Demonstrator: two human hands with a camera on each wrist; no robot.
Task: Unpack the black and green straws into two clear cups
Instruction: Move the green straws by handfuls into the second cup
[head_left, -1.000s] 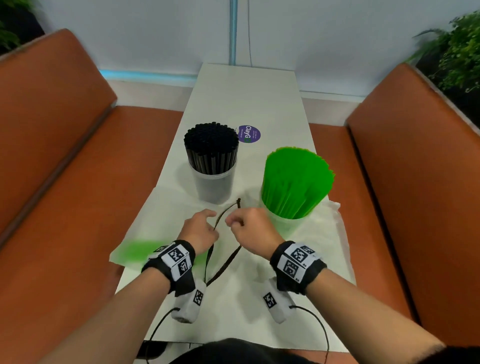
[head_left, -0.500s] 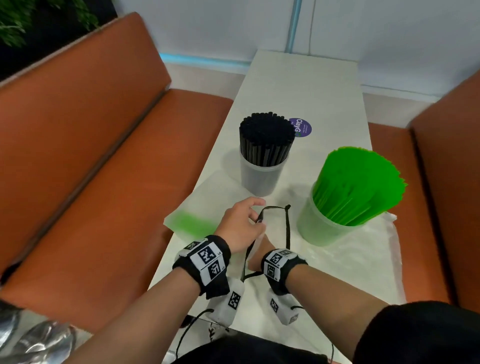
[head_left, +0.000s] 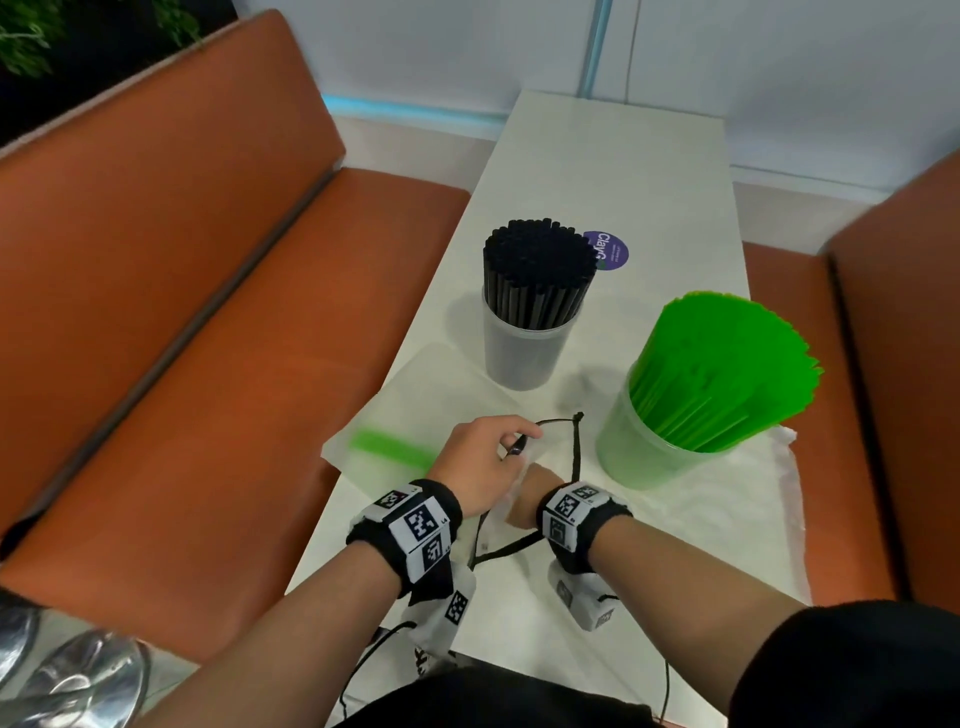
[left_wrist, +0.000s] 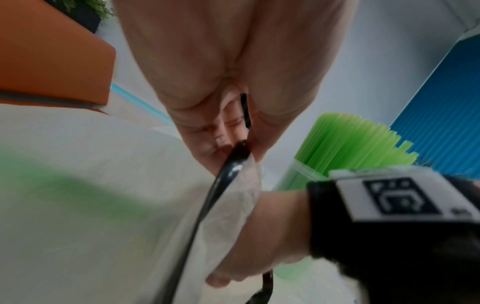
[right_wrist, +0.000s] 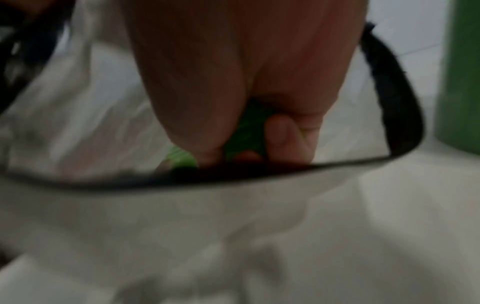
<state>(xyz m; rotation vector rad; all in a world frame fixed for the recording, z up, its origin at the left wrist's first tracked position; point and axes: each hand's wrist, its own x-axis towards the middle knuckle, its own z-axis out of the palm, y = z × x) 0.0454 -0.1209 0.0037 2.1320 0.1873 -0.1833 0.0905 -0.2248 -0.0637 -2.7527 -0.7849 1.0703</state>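
Note:
Black straws stand in a clear cup mid-table. Green straws fan out of a second clear cup to the right. In front lies a white drawstring bag with a black cord. My left hand pinches the cord and the bag's edge. My right hand is tucked under the left one, at the bag's mouth. In the right wrist view its fingers curl round a blurred green thing, behind the cord.
A flat clear wrapper with a green stripe lies at the table's left edge. A purple sticker sits behind the black straws. Orange benches flank the narrow white table on both sides.
My right hand has left the cord's right side and slid left under the left hand. The left hand still holds the cord. The view has swung left.

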